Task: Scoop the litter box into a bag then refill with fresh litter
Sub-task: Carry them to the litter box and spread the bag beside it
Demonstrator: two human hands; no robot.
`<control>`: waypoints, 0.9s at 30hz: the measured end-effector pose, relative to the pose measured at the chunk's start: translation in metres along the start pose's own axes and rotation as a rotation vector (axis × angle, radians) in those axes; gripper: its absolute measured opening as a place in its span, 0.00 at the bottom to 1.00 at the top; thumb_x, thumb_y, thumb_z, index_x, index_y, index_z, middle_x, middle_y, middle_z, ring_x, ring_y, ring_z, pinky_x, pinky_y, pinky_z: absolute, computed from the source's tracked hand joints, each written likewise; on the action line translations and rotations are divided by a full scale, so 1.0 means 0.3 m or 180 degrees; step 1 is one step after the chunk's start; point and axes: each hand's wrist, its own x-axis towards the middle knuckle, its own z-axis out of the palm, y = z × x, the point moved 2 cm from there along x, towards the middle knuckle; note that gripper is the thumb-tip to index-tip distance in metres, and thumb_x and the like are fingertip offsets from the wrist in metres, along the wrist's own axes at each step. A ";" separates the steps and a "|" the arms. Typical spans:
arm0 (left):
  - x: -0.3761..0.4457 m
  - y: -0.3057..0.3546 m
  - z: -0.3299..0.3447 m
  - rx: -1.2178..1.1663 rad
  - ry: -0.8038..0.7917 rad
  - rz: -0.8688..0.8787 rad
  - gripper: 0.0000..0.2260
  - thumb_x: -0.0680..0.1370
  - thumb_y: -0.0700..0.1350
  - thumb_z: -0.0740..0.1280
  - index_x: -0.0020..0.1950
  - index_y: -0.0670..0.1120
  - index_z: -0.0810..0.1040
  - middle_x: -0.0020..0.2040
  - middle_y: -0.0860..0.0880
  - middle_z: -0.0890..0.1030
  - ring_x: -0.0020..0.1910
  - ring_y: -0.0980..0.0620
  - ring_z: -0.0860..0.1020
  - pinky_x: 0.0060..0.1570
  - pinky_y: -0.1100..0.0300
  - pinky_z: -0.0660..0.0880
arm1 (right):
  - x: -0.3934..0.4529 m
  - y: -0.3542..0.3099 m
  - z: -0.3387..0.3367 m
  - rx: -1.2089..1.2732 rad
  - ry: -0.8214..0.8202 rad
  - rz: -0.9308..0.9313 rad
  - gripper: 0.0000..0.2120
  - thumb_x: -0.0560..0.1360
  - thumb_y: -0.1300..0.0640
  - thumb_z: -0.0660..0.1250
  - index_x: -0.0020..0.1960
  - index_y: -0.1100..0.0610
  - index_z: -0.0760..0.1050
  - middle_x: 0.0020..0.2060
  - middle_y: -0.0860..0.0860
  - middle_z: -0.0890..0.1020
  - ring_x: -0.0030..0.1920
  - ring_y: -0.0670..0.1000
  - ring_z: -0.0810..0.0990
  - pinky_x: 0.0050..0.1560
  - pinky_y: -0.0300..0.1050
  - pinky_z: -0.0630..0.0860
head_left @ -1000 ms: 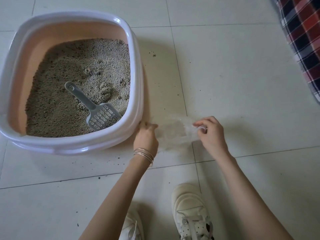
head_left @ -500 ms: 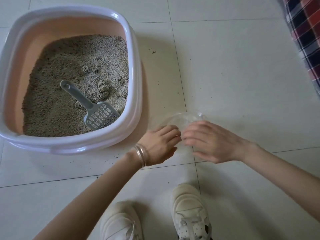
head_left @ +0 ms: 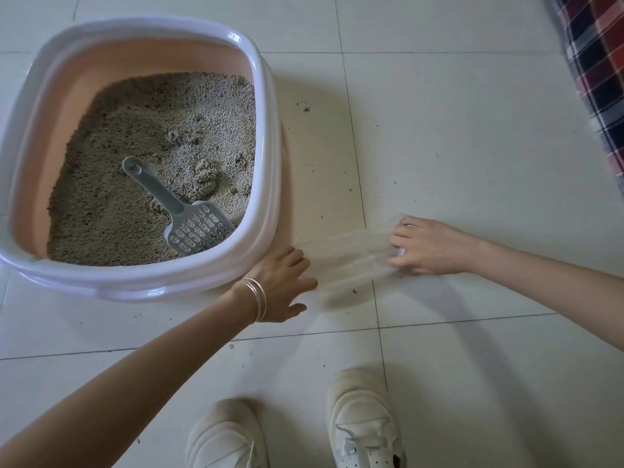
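Head view: we look down from our own head at a pale tiled floor point(head_left: 456, 146), with our two arms reaching forward.
Litter box: a white-rimmed litter box point(head_left: 260, 130) with peach inner walls sits on the floor at the upper left, holding grey-brown litter point(head_left: 135, 146).
Scoop: a grey slotted scoop point(head_left: 182, 214) lies on the litter near the box's near right corner, handle pointing away to the left.
Bag: a thin clear plastic bag point(head_left: 351, 255) lies stretched flat on the floor just right of the box, between our hands.
Left hand: our left hand point(head_left: 280, 285), two thin bangles point(head_left: 258, 298) at the wrist, rests flat with straight fingers on the bag's left end, beside the box rim.
Right hand: our right hand point(head_left: 429, 246) is on the bag's right end; motion blur means we cannot tell whether its fingers pinch the plastic or only press it.
Floor: stray litter grains dot the tiles around the bag.
Shoes: our white shoes point(head_left: 361, 423) show at the bottom edge.
Cloth: a plaid cloth point(head_left: 597, 62) fills the top right corner.
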 end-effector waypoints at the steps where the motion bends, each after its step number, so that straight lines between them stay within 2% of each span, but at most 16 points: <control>1: 0.005 0.006 -0.005 0.0033 0.0008 -0.0056 0.17 0.63 0.61 0.68 0.42 0.51 0.77 0.38 0.47 0.76 0.40 0.44 0.75 0.50 0.53 0.64 | -0.005 0.003 0.007 -0.0039 0.0033 0.0072 0.12 0.65 0.46 0.72 0.44 0.49 0.74 0.36 0.52 0.73 0.41 0.55 0.74 0.50 0.48 0.67; 5: 0.022 0.000 -0.017 0.0286 -0.0258 -0.0395 0.20 0.62 0.66 0.67 0.44 0.54 0.79 0.44 0.46 0.78 0.45 0.43 0.75 0.56 0.50 0.61 | -0.010 0.006 0.032 0.0104 -0.0016 0.0241 0.13 0.63 0.48 0.74 0.44 0.49 0.75 0.43 0.55 0.77 0.46 0.59 0.76 0.52 0.51 0.67; 7: 0.023 -0.008 -0.023 0.0362 -0.0530 -0.0447 0.22 0.67 0.66 0.64 0.53 0.53 0.76 0.52 0.44 0.75 0.55 0.41 0.72 0.64 0.47 0.55 | -0.010 0.008 0.035 0.0325 -0.0173 0.0430 0.13 0.63 0.48 0.74 0.45 0.48 0.76 0.48 0.58 0.78 0.49 0.62 0.76 0.51 0.53 0.73; 9: 0.022 -0.013 -0.008 0.0271 -0.0819 -0.0502 0.23 0.74 0.63 0.58 0.63 0.51 0.69 0.59 0.43 0.70 0.63 0.42 0.63 0.70 0.43 0.48 | 0.001 0.005 0.027 0.0477 -0.0402 0.0593 0.13 0.64 0.47 0.74 0.46 0.48 0.76 0.48 0.59 0.78 0.48 0.63 0.75 0.49 0.53 0.74; 11: 0.029 -0.012 -0.019 0.0193 -0.0988 -0.0559 0.24 0.75 0.62 0.56 0.65 0.50 0.66 0.61 0.44 0.70 0.65 0.43 0.61 0.71 0.41 0.45 | 0.021 0.000 0.021 0.0484 -0.0492 0.0650 0.13 0.69 0.45 0.69 0.52 0.47 0.74 0.54 0.60 0.76 0.53 0.62 0.74 0.55 0.53 0.71; 13: 0.031 -0.009 -0.026 0.0043 -0.0914 -0.0556 0.22 0.75 0.61 0.55 0.63 0.51 0.71 0.57 0.46 0.74 0.61 0.44 0.67 0.71 0.40 0.48 | 0.034 0.002 0.035 0.0427 -0.0535 0.0694 0.15 0.75 0.43 0.60 0.59 0.47 0.70 0.63 0.59 0.70 0.61 0.60 0.69 0.61 0.52 0.64; 14: 0.029 -0.010 -0.036 0.0116 -0.0717 -0.0504 0.20 0.74 0.60 0.55 0.58 0.51 0.75 0.52 0.47 0.76 0.56 0.44 0.72 0.69 0.39 0.55 | 0.034 0.005 0.036 0.0413 -0.0557 0.0692 0.17 0.76 0.43 0.57 0.62 0.48 0.68 0.65 0.58 0.68 0.64 0.59 0.67 0.63 0.51 0.62; 16: 0.019 -0.016 -0.029 0.0234 -0.0364 -0.0528 0.18 0.71 0.58 0.54 0.46 0.52 0.80 0.42 0.49 0.78 0.43 0.45 0.77 0.61 0.39 0.70 | 0.028 0.010 0.029 0.0451 -0.0554 0.0683 0.17 0.77 0.44 0.57 0.63 0.49 0.67 0.67 0.57 0.67 0.66 0.58 0.65 0.63 0.50 0.63; 17: 0.017 -0.015 -0.023 0.0203 -0.0172 -0.0530 0.17 0.71 0.57 0.54 0.43 0.51 0.80 0.42 0.49 0.79 0.42 0.45 0.78 0.57 0.39 0.72 | 0.023 0.007 0.017 0.0500 -0.0474 0.0678 0.17 0.76 0.45 0.59 0.62 0.50 0.68 0.66 0.56 0.68 0.66 0.58 0.67 0.62 0.51 0.65; 20: 0.032 0.004 -0.023 0.0086 0.0426 -0.0592 0.13 0.73 0.53 0.57 0.43 0.49 0.78 0.46 0.47 0.79 0.46 0.43 0.77 0.57 0.41 0.72 | 0.024 -0.007 -0.020 0.0676 0.0021 0.0557 0.18 0.65 0.46 0.73 0.51 0.53 0.77 0.55 0.56 0.79 0.55 0.57 0.78 0.51 0.49 0.75; 22: 0.055 0.016 -0.041 -0.0100 0.0834 -0.0613 0.08 0.73 0.45 0.59 0.43 0.46 0.77 0.44 0.47 0.79 0.44 0.44 0.77 0.55 0.48 0.73 | 0.046 -0.030 -0.048 0.0744 0.0313 0.0352 0.18 0.62 0.46 0.75 0.46 0.55 0.78 0.50 0.54 0.80 0.51 0.56 0.80 0.46 0.47 0.78; 23: 0.069 0.021 -0.045 -0.0180 0.0922 -0.0599 0.08 0.71 0.41 0.58 0.42 0.45 0.77 0.42 0.47 0.78 0.41 0.45 0.77 0.51 0.52 0.73 | 0.057 -0.043 -0.057 0.0767 0.0436 0.0250 0.17 0.62 0.47 0.75 0.46 0.56 0.78 0.50 0.54 0.80 0.51 0.56 0.80 0.46 0.48 0.78; 25: 0.093 0.033 -0.053 -0.0253 0.0871 -0.0579 0.14 0.67 0.36 0.53 0.40 0.45 0.78 0.38 0.48 0.78 0.36 0.47 0.76 0.39 0.57 0.74 | 0.082 -0.061 -0.071 0.0903 0.0556 0.0191 0.16 0.63 0.48 0.74 0.45 0.57 0.78 0.49 0.55 0.80 0.51 0.56 0.79 0.46 0.48 0.78; 27: 0.109 0.036 -0.049 -0.0198 0.0666 -0.0607 0.17 0.65 0.35 0.50 0.37 0.46 0.78 0.34 0.49 0.77 0.33 0.48 0.76 0.33 0.60 0.74 | 0.104 -0.066 -0.075 0.1004 0.0491 0.0260 0.16 0.64 0.48 0.74 0.46 0.56 0.78 0.52 0.57 0.79 0.54 0.59 0.78 0.50 0.51 0.78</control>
